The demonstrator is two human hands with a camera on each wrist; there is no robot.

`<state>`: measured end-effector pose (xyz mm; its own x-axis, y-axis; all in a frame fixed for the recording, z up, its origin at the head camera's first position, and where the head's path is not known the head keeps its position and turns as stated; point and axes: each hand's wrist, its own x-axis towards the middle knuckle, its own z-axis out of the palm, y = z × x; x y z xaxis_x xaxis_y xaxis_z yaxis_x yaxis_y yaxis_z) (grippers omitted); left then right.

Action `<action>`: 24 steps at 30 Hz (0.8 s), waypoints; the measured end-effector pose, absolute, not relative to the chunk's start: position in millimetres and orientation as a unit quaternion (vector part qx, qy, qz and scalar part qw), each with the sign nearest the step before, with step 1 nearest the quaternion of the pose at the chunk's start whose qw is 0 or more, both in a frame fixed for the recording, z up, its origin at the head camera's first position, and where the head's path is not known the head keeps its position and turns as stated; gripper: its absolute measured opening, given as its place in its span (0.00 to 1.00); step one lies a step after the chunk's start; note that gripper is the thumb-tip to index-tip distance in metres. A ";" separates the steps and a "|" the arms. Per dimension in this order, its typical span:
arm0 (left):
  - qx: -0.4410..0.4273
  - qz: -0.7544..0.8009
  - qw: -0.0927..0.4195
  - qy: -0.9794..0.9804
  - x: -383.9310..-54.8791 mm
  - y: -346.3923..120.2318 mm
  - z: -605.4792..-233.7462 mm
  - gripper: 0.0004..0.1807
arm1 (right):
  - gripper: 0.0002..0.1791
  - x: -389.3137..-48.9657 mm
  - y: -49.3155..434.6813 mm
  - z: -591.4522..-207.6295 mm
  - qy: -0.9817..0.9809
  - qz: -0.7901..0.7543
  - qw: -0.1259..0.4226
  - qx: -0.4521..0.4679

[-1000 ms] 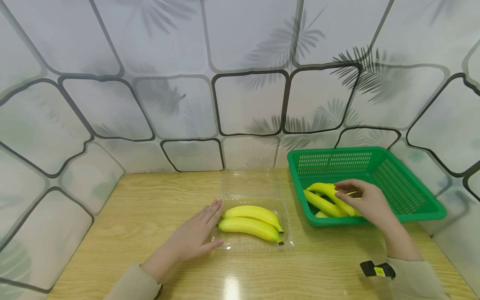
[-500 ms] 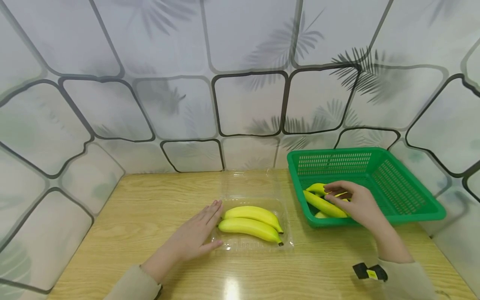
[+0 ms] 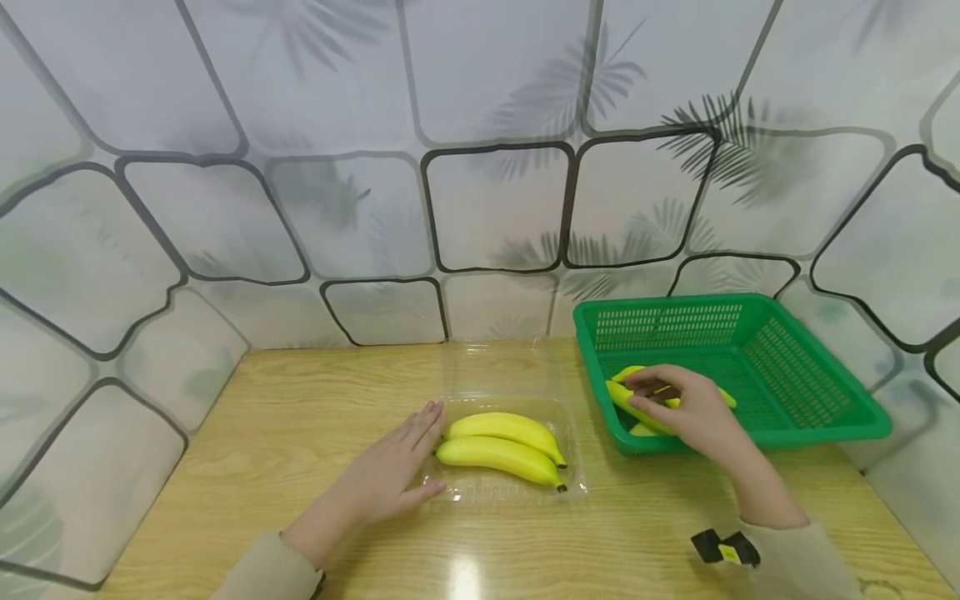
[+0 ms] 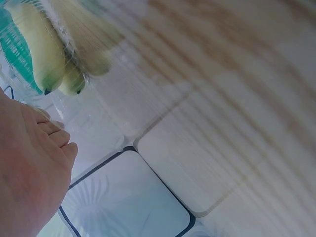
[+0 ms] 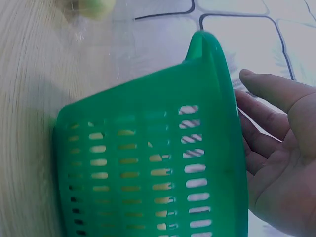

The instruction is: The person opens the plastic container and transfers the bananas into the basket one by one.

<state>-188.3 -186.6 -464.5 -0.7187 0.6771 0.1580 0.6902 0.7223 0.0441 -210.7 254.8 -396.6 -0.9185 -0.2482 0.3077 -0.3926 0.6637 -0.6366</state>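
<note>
My left hand lies with straight fingers along the left edge of a clear plastic clamshell box. Two yellow bananas rest side by side in it, a rear banana and a front banana. My right hand hovers over several bananas in a green basket, its fingers loosely bent. The right wrist view shows that hand beyond the basket wall, with no banana visible in its grasp. It partly hides the fruit below in the head view.
The clamshell's clear lid stands open behind its tray, towards the wall. A wood-grain tabletop carries everything. Patterned wall panels enclose the back and sides, and the basket stands near the right one.
My right hand has shifted left over the basket, uncovering a banana's end on its right. The left hand and the boxed bananas stay where they were.
</note>
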 end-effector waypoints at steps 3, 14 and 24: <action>-0.369 -0.054 0.063 -0.926 -188.1 -186.0 -464.2 0.51 | 0.12 -210.0 250.1 -397.3 -0.904 0.373 0.101 0.186; -0.364 -0.057 0.057 -0.928 -187.3 -186.0 -465.8 0.51 | 0.13 -206.7 234.4 -402.4 -0.892 0.382 0.097 0.221; -0.368 -0.055 0.069 -0.925 -189.2 -186.2 -468.0 0.50 | 0.12 -204.4 220.5 -398.2 -0.890 0.379 0.083 0.240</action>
